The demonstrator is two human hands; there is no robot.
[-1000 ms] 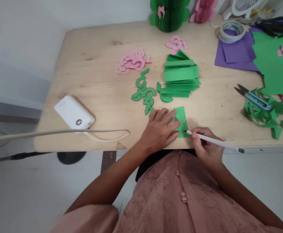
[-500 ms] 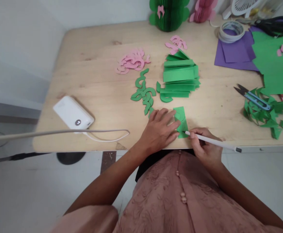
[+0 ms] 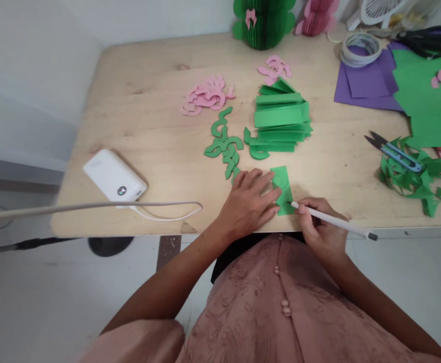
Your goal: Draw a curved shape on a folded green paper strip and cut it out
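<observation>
My left hand (image 3: pixel 247 201) lies flat with its fingers spread, the fingertips on the left edge of a small green paper piece (image 3: pixel 285 194). Faint curved lines show on that paper. My right hand (image 3: pixel 320 227) grips a white pen (image 3: pixel 333 219), whose tip is at the paper's right side. Just above my left hand is a loose cluster of cut green curved shapes (image 3: pixel 226 146). Folded green paper strips (image 3: pixel 279 117) stand beyond the small piece, with another green curved cutout (image 3: pixel 258 153) beside them.
Pink cutouts (image 3: pixel 207 96) lie farther back. At left is a white power bank (image 3: pixel 110 174) with a cable. On the right, small scissors (image 3: pixel 399 155) rest on green scraps (image 3: pixel 413 184), near purple paper (image 3: pixel 369 83), tape rolls (image 3: pixel 361 49) and black scissors (image 3: pixel 428 40).
The pen and my right hand have shifted slightly to the right. My left hand has stayed in place on the paper.
</observation>
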